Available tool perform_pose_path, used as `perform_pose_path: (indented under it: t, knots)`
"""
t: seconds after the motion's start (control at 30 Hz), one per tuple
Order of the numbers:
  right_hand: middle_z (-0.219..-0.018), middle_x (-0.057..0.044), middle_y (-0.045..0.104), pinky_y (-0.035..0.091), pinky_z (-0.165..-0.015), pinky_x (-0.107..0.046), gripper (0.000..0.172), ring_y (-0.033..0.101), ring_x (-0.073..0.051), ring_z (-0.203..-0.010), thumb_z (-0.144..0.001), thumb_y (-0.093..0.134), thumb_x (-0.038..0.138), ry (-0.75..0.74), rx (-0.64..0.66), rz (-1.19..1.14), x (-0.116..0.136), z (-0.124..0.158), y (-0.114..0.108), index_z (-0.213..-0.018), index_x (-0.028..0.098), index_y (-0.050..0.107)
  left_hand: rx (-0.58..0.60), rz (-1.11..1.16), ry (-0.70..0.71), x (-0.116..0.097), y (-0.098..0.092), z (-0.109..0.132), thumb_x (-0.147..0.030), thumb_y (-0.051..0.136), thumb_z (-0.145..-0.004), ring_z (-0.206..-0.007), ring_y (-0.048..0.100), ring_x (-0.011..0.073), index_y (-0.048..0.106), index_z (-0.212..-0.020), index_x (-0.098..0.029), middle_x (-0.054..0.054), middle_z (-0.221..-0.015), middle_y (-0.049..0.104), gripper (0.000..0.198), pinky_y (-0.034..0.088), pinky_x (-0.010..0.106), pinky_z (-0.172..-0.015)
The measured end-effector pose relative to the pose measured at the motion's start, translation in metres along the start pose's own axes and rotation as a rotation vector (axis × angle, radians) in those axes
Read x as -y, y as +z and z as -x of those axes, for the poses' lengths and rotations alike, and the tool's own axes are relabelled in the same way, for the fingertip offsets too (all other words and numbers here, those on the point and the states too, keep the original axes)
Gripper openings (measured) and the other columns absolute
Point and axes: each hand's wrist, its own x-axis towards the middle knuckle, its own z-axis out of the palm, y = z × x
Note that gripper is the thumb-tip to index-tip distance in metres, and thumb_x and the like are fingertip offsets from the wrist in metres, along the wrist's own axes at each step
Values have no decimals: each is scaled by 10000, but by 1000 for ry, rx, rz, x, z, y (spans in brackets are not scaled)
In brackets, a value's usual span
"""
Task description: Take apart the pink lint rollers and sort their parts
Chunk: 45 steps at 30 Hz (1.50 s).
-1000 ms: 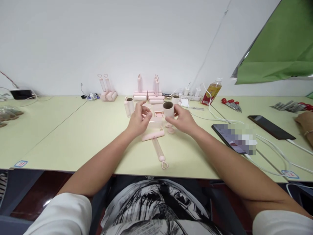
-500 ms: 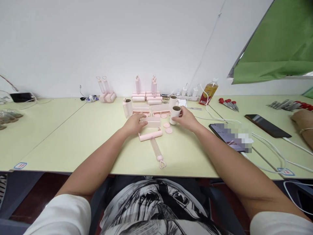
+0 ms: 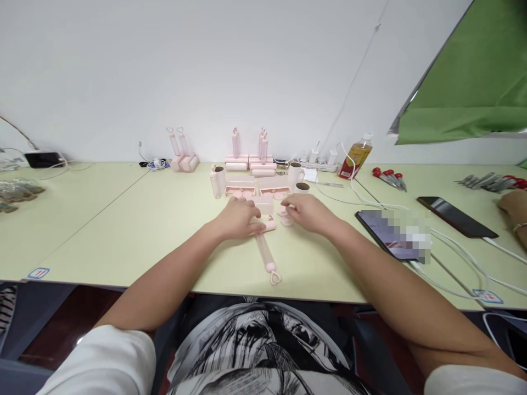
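My left hand [image 3: 241, 218] is closed around the left part of a pink lint roller frame [image 3: 269, 225], covering much of it. From the frame, a clear handle [image 3: 264, 251] with a heart-shaped loop points toward me. My right hand [image 3: 307, 211] is above the table at two round pink end caps [image 3: 286, 221], its thumb and finger slightly apart at the upper cap's edge. A translucent pink cover [image 3: 261, 204] lies just behind the frame. Behind my right hand stands a white paper-core roll [image 3: 302, 187], its lower part hidden.
Two open pink cases [image 3: 275, 192] lie farther back, with another roll [image 3: 295, 171] to their right. Finished-looking pink rollers [image 3: 263, 167] stand along the wall. Phones [image 3: 389, 236], white cables, a drink bottle [image 3: 356, 158] and red-handled tools [image 3: 389, 178] are on the right.
My right hand has let go of the white roll and come nearer, to the pink end caps. My left hand has moved from the translucent cover to the roller frame.
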Motion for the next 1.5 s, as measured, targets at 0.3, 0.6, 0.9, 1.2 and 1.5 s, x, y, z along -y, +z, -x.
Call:
perform_pose_path:
  t: [0.3, 0.6, 0.9, 1.2, 1.5]
  knots:
    - [-881, -90, 687, 398, -672, -294, 137, 609, -219, -787, -836, 556, 168, -118, 353, -16, 8, 6, 13, -834, 190, 691, 566, 517, 13, 22, -7, 10, -419, 672, -765, -633, 511, 116, 726, -824, -179, -4, -746, 653, 252, 347, 228, -583]
    - [-952, -141, 712, 370, -600, -312, 222, 646, -267, -817, -946, 473, 352, 107, 222, 148, 49, -15, 44, -1012, 178, 594, 765, 531, -39, 20, -18, 12, -373, 735, -713, -608, 503, 107, 739, -784, -188, -23, -683, 660, 198, 367, 219, -577]
    - [-960, -123, 672, 407, -709, -328, 233, 590, -238, -849, -969, 403, 237, 8, -37, 55, 56, -35, 44, -981, 167, 625, 655, 553, -22, 22, -12, 9, -401, 704, -747, -610, 504, 108, 736, -807, -181, -14, -685, 644, 231, 358, 222, -567]
    - [-1174, -145, 653, 432, -934, -454, 375, 531, -285, -1074, -899, 385, 93, -186, -114, -43, 24, -28, 44, -1116, 153, 686, 463, 641, 21, 26, 4, 4, -401, 675, -766, -648, 498, 114, 719, -812, -161, 2, -734, 617, 248, 364, 226, -598]
    - [-1272, -144, 606, 413, -999, -511, 501, 544, -335, -1171, -737, 615, 257, 176, -301, -72, -35, -8, -17, -1234, 192, 616, 380, 630, 31, 27, 9, 2, -400, 636, -786, -649, 490, 119, 700, -804, -148, 4, -719, 599, 260, 347, 239, -593]
